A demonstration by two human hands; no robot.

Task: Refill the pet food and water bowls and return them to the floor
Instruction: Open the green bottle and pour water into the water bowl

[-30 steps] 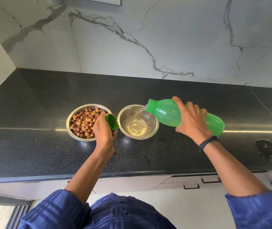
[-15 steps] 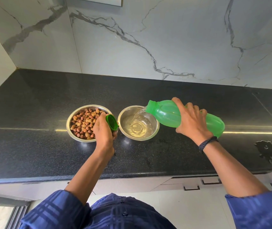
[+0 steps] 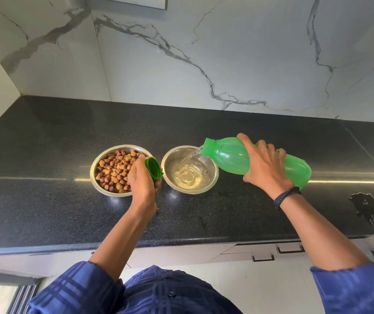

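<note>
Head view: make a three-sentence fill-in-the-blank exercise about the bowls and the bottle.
1. The right hand pours ____ from the green bottle into a steel bowl.
2. The left hand holds the bottle's ____.
3. The kibble fills the ____ of the two bowls.
Missing words: water; cap; left.

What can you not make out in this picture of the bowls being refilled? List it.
- Food bowl, near-right rim: head view, left hand holding the cap covers it.
- Water left in green bottle: head view, right hand grip and tinted plastic hide it.
- Wall plate: head view, cut off by top edge.
</note>
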